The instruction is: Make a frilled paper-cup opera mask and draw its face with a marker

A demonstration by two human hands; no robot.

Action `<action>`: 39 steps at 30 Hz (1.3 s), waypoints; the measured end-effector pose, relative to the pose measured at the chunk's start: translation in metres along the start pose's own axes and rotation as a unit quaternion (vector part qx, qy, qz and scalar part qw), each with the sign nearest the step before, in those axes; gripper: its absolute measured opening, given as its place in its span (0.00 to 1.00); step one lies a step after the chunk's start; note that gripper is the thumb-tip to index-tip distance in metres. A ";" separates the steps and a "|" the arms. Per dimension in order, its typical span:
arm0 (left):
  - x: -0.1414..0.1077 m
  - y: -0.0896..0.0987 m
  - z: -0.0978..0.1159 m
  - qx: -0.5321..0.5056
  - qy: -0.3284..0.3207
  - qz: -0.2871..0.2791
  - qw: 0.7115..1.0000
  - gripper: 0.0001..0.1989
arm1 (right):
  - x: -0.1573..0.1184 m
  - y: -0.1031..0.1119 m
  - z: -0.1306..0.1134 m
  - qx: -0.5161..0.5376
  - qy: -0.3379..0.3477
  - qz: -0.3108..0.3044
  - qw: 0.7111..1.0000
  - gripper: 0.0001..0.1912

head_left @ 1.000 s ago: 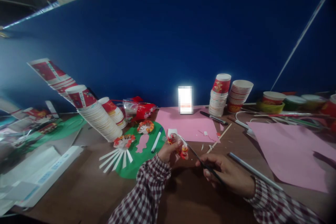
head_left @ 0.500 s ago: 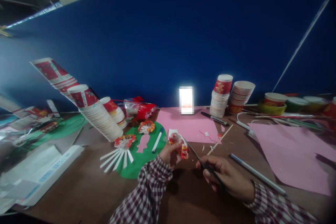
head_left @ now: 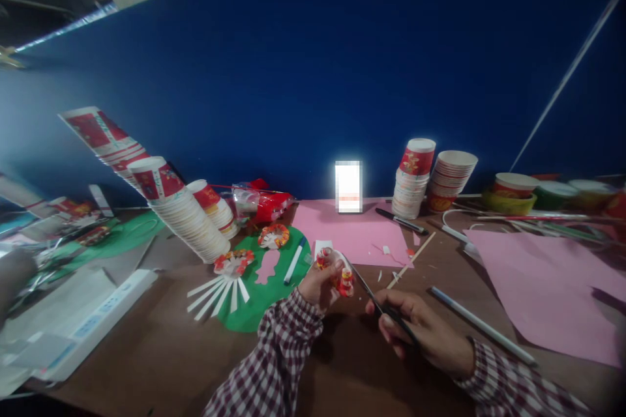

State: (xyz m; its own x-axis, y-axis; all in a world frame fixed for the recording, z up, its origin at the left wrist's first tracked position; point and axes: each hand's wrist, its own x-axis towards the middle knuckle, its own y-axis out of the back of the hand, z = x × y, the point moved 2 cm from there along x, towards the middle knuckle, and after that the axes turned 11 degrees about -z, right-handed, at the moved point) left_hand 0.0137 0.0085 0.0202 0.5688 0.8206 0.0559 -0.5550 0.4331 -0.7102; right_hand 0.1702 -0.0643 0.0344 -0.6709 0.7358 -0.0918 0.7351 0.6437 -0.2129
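My left hand (head_left: pixel 320 285) is closed on a curled red, yellow and white piece of printed paper (head_left: pixel 345 281), which looks cut from a paper cup. In my right hand (head_left: pixel 418 326) is a slim dark tool (head_left: pixel 376 305), tweezers-like, its far end beside the paper piece. Whether the tip touches the paper I cannot make out. Left of my left hand, a green paper sheet (head_left: pixel 274 303) carries a pink paper cutout (head_left: pixel 267 267), a capped marker (head_left: pixel 294 262) and a red printed paper ring (head_left: pixel 274 236). A similar ring (head_left: pixel 233 263) and white paper strips (head_left: pixel 215 296) lie at its edge.
Tall stacks of paper cups lean at left (head_left: pixel 190 218) and stand at back right (head_left: pixel 409 189). Pink sheets lie at the back (head_left: pixel 347 231) and right (head_left: pixel 533 287). A wooden stick (head_left: pixel 413 257), a long pale rod (head_left: pixel 482 326) and a white power strip (head_left: pixel 102 322) also lie here.
Both hands stay nearly where they were, with the paper piece and tool still held. A blurred dark shape, perhaps another person's hand, has come in at the left edge.
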 end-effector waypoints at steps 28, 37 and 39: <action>0.000 -0.002 0.001 -0.011 -0.002 0.006 1.000 0.13 | -0.001 -0.005 -0.002 -0.094 0.014 0.019 0.995 0.14; 0.000 -0.003 0.004 0.003 0.000 -0.008 1.000 0.12 | 0.000 -0.002 0.001 -0.060 0.001 0.016 0.998 0.15; 0.001 -0.001 0.004 0.008 0.008 -0.020 1.000 0.11 | 0.000 -0.001 0.001 -0.051 0.002 0.012 0.999 0.15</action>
State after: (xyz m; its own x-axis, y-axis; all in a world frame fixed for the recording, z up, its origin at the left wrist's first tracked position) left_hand 0.0125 0.0102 0.0239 0.6003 0.7966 0.0716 -0.5422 0.4711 -0.6958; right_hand 0.1692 -0.0653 0.0341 -0.6531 0.7517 -0.0919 0.7569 0.6440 -0.1108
